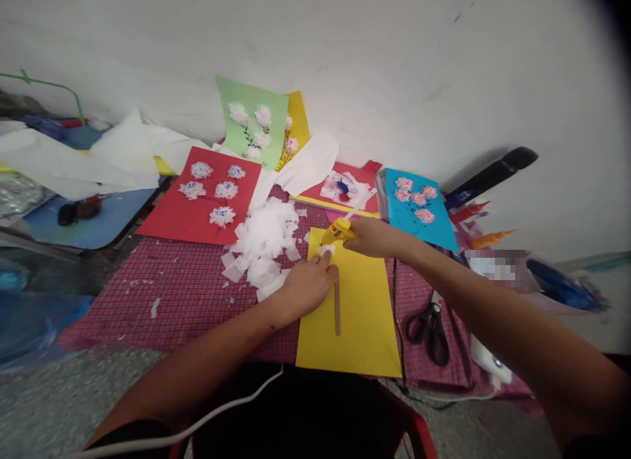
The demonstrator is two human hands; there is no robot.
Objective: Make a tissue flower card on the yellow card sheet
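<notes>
A yellow sheet of card (362, 314) lies in front of me on the table. Near its top edge sits a small white tissue-paper flower (326, 249). My left hand (308, 285) has its fingertips on this flower and holds it against the card. A brown craft stick (338, 308) lies lengthwise on the card, its upper end by my left thumb. My right hand (372, 237) grips a yellow hot glue gun (338, 231) with a pale glue stick poking out of its back. The gun's nozzle is just above the flower.
White tissue squares (269, 232) are heaped left of the card. Black-handled scissors (428, 334) and a dark cord (398, 314) lie to the right. Flower pictures on red (167, 212), green (224, 110) and blue card (444, 212) stand around. A white cable (231, 401) crosses my lap.
</notes>
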